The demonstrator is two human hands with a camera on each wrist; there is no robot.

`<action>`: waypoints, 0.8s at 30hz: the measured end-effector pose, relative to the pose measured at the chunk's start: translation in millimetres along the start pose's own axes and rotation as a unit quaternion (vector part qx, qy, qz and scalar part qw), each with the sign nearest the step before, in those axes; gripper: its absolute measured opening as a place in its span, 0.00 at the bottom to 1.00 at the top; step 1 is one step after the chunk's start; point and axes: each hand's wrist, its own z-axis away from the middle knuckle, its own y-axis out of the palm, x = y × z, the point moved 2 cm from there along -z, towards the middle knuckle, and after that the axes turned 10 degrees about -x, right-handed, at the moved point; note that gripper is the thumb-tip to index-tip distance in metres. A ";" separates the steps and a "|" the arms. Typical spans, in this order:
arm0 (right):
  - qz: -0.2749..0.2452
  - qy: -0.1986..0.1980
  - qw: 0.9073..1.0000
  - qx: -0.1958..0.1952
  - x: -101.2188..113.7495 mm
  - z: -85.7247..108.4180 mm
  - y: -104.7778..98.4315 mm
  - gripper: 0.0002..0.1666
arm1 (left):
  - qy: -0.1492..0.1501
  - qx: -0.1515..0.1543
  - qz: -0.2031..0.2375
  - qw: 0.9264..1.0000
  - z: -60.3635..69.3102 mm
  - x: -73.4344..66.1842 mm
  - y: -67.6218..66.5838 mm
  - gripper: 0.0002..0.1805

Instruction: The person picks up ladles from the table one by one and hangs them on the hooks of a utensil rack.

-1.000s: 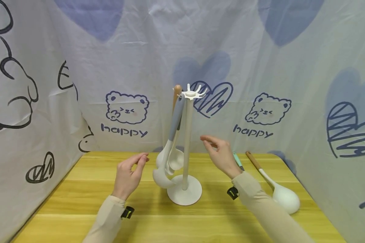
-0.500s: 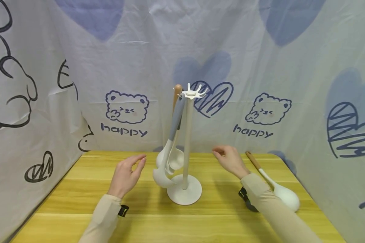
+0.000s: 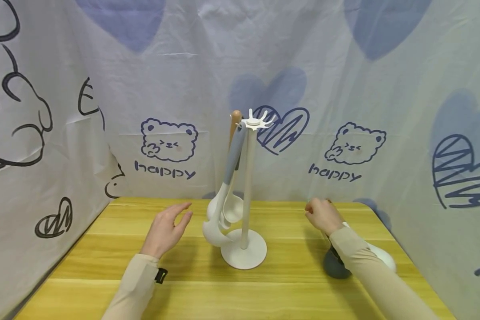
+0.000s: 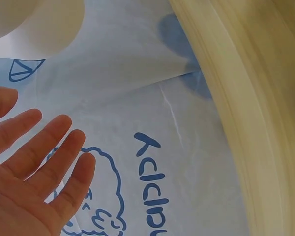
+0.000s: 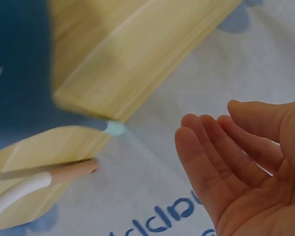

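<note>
A pale cloth [image 3: 264, 49] printed with hearts, bear faces and the word "happy" surrounds the far edge and both sides of a wood-grain desk [image 3: 240, 295]. Near the middle of the desk stands an upright white utensil stand [image 3: 247, 191], a round base below and a ring of hooks on top. Utensils hang on its left side: nearest is a white ladle with a grey-blue handle [image 3: 227, 178], slightly tilted, its bowl above the base's left edge; a wooden handle [image 3: 234, 129], a dark handle and pale bowls show behind it, partly hidden. On the right part of the desk lie two more ladles — a white one with a wooden handle [image 3: 384, 257], largely covered by the right sleeve, and, just beside it, a dark ladle [image 3: 336, 266] with its bowl toward the person. The left hand [image 3: 164, 231] hovers left of the hanging ladles, touching none, fingers relaxed and apart. The right hand [image 3: 323, 216] is over the dark ladle's handle, its fingers gently bent and close together, thumb apart from them, gripping nothing. Smallest are the black wristband [image 3: 161, 275] on the left wrist and the dark ladle's mint tip [image 5: 115, 129].
</note>
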 end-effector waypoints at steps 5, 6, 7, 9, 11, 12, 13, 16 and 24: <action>0.022 0.001 1.000 0.022 -17.4 2.1 5.7 0.13 | -0.001 -0.001 0.003 1.000 0.4 3.1 1.5 0.21; 0.028 0.005 0.999 0.029 -21.0 2.6 6.7 0.15 | -0.001 0.001 0.004 1.000 0.5 3.1 1.6 0.21; 0.034 0.012 0.999 0.038 -24.2 3.6 7.8 0.16 | -0.001 0.001 0.005 1.000 0.5 3.2 1.7 0.21; 0.045 0.018 0.998 0.042 -29.6 6.6 9.4 0.12 | -0.001 0.004 0.005 1.000 0.2 3.1 1.8 0.22; 0.056 0.018 0.997 0.046 -33.8 9.7 10.9 0.09 | 0.003 0.005 0.004 1.000 -0.1 2.8 2.2 0.22; 0.062 0.020 0.997 0.050 -35.2 11.3 11.6 0.09 | 0.004 0.004 0.005 1.000 -0.3 2.3 2.2 0.22; 0.065 0.019 0.996 0.052 -36.2 12.6 12.1 0.08 | 0.005 0.003 0.005 1.000 -0.6 2.1 2.2 0.22; 0.066 0.017 0.996 0.060 -38.7 16.3 13.5 0.06 | 0.010 -0.002 0.007 1.000 -0.8 1.6 2.4 0.21; 0.056 0.015 0.995 0.079 -42.8 21.2 16.0 0.06 | 0.012 -0.002 0.010 1.000 -0.3 0.5 1.9 0.20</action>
